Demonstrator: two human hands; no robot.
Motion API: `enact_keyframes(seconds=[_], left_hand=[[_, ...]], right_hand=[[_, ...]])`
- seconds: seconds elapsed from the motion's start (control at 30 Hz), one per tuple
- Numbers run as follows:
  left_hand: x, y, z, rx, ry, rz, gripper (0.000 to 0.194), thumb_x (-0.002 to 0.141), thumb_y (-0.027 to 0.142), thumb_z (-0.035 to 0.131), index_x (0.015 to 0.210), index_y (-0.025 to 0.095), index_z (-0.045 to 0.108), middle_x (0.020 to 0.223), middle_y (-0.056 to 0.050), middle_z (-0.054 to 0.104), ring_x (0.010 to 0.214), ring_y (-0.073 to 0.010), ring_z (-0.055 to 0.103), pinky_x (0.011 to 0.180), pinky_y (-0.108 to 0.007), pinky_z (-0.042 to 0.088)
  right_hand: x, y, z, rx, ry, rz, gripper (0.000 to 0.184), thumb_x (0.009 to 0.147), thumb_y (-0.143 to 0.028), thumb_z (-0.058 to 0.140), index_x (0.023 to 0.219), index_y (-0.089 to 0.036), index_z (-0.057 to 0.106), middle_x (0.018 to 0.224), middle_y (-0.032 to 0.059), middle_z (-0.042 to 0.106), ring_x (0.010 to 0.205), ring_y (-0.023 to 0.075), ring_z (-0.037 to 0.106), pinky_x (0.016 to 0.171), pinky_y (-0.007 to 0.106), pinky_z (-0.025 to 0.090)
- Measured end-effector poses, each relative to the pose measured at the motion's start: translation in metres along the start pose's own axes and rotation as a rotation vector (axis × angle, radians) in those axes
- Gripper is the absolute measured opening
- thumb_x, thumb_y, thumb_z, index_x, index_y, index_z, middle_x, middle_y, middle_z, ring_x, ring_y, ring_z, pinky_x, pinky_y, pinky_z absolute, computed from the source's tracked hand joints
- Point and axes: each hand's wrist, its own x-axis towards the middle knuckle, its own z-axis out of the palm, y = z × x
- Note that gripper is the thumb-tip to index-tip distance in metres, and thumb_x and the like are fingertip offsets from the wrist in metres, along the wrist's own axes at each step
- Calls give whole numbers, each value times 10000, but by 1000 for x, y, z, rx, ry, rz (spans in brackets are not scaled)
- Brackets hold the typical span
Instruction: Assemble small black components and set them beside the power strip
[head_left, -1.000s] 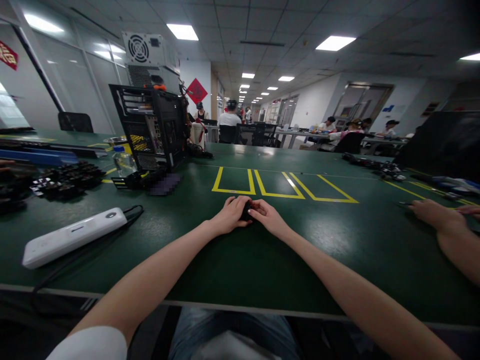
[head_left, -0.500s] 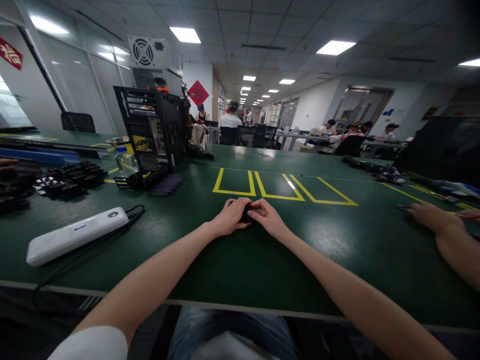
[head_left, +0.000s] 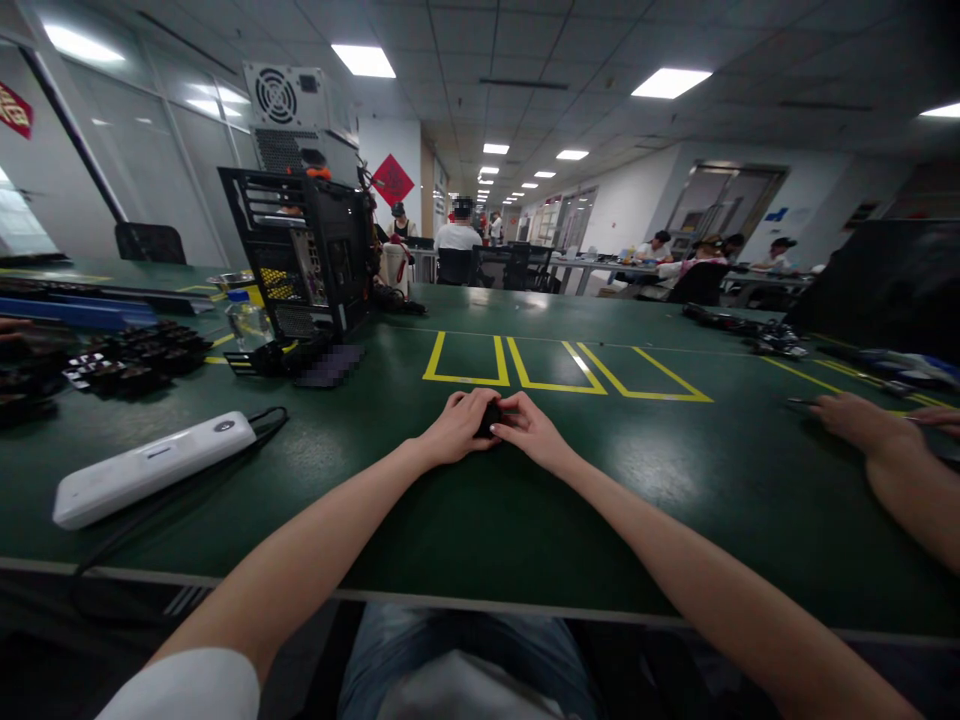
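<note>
Between my two hands is a small dark rounded object (head_left: 489, 418), mostly covered by fingers, so its kind does not show. My left hand (head_left: 459, 426) wraps round it from the left, palm down. From the right, my right hand (head_left: 529, 432) pinches it with thumb and fingers. Both hands rest low over the green table (head_left: 480, 530), just on the near side of the yellow tape outlines (head_left: 466, 381).
To the left lie a white power strip (head_left: 157, 465) with a black cable and a pile of dark parts (head_left: 150, 355). Behind stands an open black computer case (head_left: 300, 245) near a clear bottle (head_left: 247, 322). At the right edge, another person's hand (head_left: 862, 425) holds a thin tool.
My hands stay on the dark object and have shifted only slightly, with a bit more of it showing between them. The whole view has moved a little.
</note>
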Motion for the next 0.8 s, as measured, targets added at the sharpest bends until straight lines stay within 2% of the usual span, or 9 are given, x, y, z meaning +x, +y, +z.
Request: enact_keyframes(seconds=[0.2,0.37,0.5,0.63,0.8], left_hand=[[-1,-2,1,6,13,20,543,693,309,570,1143,205,283,1124,-76,441,1051,-211,420,923,-399,262],[0,-1,1,-7,5,-8,532,690,302,570,1134,216,290,1119,-73,440,1052,-217,422,920,-409,259],[0,0,0,-5,-6,-14,526,693,304,569,1132,220,292,1117,-70,440,1054,-220,420,922,-413,258],[-1,1,0,11,6,-2,511,700,302,565,1128,217,299,1121,-70,437,1057,-219,416,921,-408,264],[-1,0,2,23,7,-4,512,705,303,560,1133,210,295,1130,-76,432,1059,-222,416,918,-411,268]], right_hand=[[2,-2,0,-37,23,-11,194,702,-322,559,840,-207,485,860,-1,529,789,132,556,718,290,478],[1,-1,0,-74,65,-5,276,688,-303,580,929,-206,485,973,24,530,892,153,543,811,330,447],[1,-1,-1,-77,34,40,328,695,-301,575,992,-195,483,1040,52,525,941,173,533,854,372,420],[1,-4,-3,-73,-4,17,272,682,-293,590,919,-201,493,980,32,536,947,175,527,850,369,419],[0,-4,-1,-104,19,-29,239,660,-292,605,852,-212,487,905,-1,516,888,159,534,802,342,440]])
